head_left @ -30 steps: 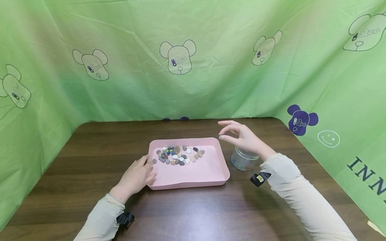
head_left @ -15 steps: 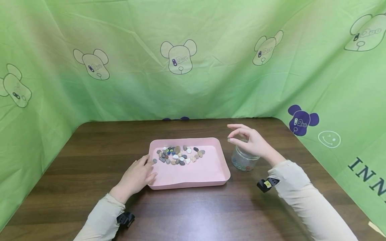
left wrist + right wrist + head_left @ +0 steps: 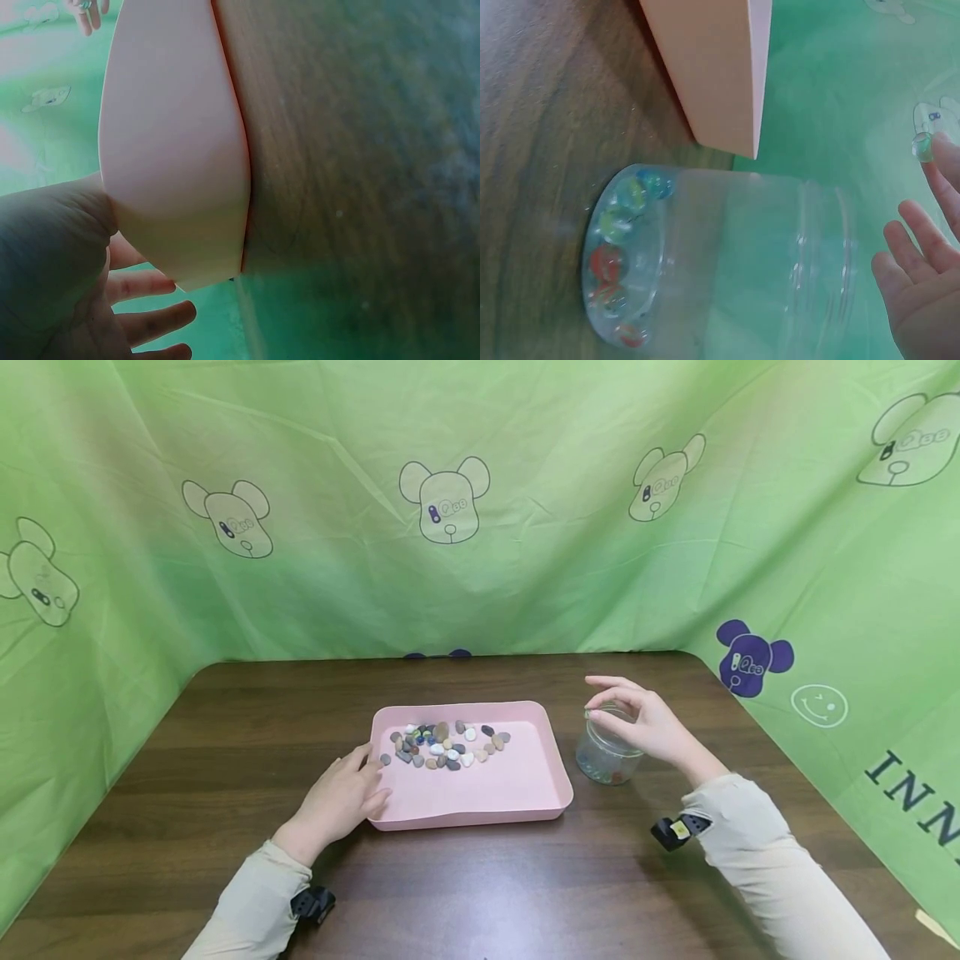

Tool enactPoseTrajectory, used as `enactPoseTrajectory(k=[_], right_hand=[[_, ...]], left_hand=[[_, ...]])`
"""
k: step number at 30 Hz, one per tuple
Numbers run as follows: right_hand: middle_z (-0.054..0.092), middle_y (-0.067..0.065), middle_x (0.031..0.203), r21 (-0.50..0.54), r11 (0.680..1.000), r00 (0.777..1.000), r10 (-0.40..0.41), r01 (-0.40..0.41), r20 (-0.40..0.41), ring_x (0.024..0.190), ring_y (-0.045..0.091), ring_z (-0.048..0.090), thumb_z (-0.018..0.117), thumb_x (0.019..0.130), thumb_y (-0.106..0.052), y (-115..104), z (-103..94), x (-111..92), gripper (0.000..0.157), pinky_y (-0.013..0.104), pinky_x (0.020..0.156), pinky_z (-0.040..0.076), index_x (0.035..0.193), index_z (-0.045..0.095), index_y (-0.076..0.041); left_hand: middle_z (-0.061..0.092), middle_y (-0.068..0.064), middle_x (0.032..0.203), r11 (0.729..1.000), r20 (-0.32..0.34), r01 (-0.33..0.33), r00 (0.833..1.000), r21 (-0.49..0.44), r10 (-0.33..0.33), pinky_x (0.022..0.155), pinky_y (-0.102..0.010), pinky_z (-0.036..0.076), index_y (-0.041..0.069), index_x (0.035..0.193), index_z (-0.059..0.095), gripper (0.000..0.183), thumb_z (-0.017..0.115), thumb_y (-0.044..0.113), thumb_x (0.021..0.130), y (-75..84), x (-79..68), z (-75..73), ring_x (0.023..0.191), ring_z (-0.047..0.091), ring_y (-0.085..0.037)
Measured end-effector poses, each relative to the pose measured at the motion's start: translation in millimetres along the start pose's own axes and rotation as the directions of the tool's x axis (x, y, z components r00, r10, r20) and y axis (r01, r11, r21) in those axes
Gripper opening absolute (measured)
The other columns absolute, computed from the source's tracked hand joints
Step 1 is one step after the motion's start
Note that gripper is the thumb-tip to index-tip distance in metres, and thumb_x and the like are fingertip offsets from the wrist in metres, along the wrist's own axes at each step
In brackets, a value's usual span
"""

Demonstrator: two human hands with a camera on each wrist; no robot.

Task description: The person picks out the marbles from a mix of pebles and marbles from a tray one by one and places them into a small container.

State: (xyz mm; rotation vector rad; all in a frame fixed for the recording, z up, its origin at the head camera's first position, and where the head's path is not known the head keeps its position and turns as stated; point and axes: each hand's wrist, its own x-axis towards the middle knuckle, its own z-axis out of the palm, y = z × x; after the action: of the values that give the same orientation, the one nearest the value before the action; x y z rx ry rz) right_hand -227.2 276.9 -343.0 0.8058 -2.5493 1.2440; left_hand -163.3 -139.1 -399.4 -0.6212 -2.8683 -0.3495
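Between thumb and index finger, my right hand pinches a small clear green glass marble. In the head view, that hand is over the mouth of a clear jar. Several red, green and blue marbles lie in the jar's bottom, seen in the right wrist view. My left hand holds the left wall of a pink tray, thumb over the rim and other fingers along the outside. Inside the tray lie several pebbles, white, grey, tan and dark, with a few coloured marbles among them.
The tray and jar stand side by side on a dark brown wooden table, jar at the right. A green printed cloth hangs behind the table and along both sides.
My right hand has moved right and slightly down with the marble, from beside the tray's right rim to over the jar. My left hand and the tray stay in place.
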Motion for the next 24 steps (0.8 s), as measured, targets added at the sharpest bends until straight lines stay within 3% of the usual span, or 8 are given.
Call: enactPoseTrajectory(k=[8, 13, 24], right_hand=[[0.053, 0.023, 0.129, -0.039, 0.999, 0.999, -0.031, 0.029, -0.038, 0.116, -0.015, 0.043, 0.066, 0.083, -0.002, 7, -3.0, -8, 0.010, 0.000, 0.097, 0.032, 0.093, 0.067, -0.005], [0.055, 0.013, 0.129, -0.061, 0.998, 0.998, -0.034, 0.030, -0.060, 0.117, -0.014, 0.043, 0.067, 0.082, -0.002, 10, -3.7, -13, 0.011, 0.000, 0.098, 0.031, 0.092, 0.068, -0.006], [0.056, 0.022, 0.124, -0.144, 0.989, 0.993, -0.042, 0.026, -0.107, 0.117, -0.016, 0.040, 0.071, 0.077, 0.000, 16, -4.3, -25, 0.016, -0.001, 0.097, 0.025, 0.091, 0.068, -0.009]], left_hand=[[0.048, -0.029, 0.133, 1.000, 0.025, 0.013, 1.000, -0.010, -0.013, 0.100, -0.055, 0.041, -0.002, 0.114, 0.063, 0.039, 0.063, 0.025, 0.086, 0.2, 0.5, -1.1, 0.118, 0.052, -0.039], [0.048, -0.029, 0.133, 1.000, 0.019, 0.010, 1.000, -0.013, -0.010, 0.100, -0.056, 0.041, -0.002, 0.113, 0.063, 0.038, 0.063, 0.025, 0.086, 0.4, 0.2, -1.3, 0.119, 0.052, -0.039], [0.049, -0.029, 0.131, 1.000, -0.001, -0.007, 1.000, -0.006, 0.007, 0.099, -0.056, 0.042, -0.002, 0.111, 0.063, 0.036, 0.063, 0.024, 0.086, 0.4, -0.4, -1.4, 0.117, 0.053, -0.039]])
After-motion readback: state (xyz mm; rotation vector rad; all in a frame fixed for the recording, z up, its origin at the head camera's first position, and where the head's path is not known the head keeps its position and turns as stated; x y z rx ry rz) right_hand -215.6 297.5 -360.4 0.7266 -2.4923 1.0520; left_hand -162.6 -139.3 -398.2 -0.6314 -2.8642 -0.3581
